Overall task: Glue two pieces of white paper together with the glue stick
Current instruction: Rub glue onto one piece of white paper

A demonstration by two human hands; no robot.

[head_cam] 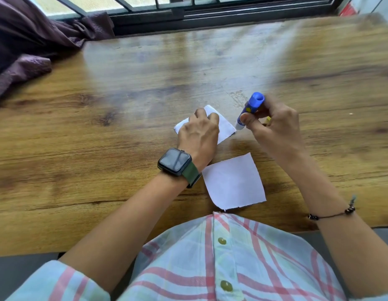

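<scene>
The left hand point(199, 131) presses the far paper point(224, 124) flat on the table point(102, 105) while the right hand point(273, 124), just to its right, grips the tilted glue stick point(250, 110), tip down at the paper's right edge; the near paper point(234, 181) lies apart.

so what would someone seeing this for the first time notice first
The eye goes to the blue glue stick, gripped by the right hand and tilted with its lower end at the right edge of the far white paper. The left hand presses that sheet flat on the wooden table. A second white paper lies apart, nearer the person, beside the left wrist's dark watch.
</scene>
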